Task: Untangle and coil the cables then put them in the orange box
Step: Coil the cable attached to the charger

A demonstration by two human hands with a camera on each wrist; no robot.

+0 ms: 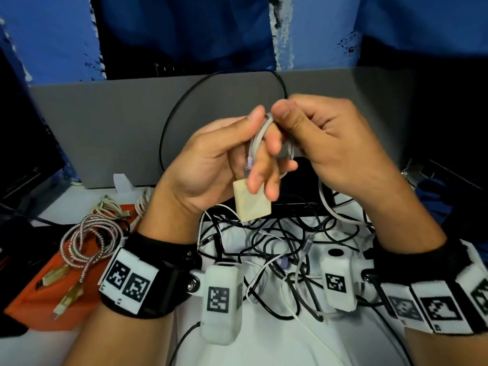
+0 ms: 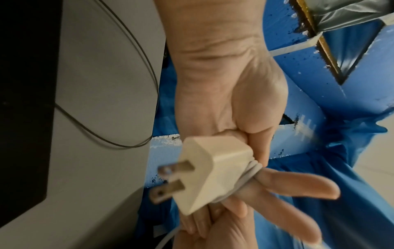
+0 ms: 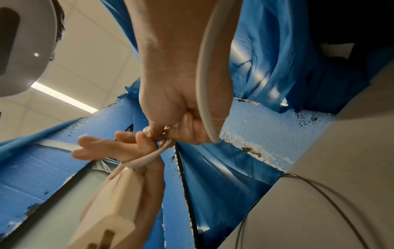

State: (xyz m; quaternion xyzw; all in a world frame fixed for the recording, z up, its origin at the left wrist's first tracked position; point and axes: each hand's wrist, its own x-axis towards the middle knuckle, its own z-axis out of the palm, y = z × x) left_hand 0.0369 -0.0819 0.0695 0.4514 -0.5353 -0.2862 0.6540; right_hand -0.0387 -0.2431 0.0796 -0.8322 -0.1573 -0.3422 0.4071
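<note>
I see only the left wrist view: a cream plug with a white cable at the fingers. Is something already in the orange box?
Observer: Yes. In the head view a braided cable lies coiled on the orange box.
Operator: What does the right hand do?
Observer: The right hand pinches the white cable beside the left hand, which holds the cream plug.
Operator: Are more cables left?
Observer: Yes, a tangle of black and white cables lies on the white table below both hands.
</note>
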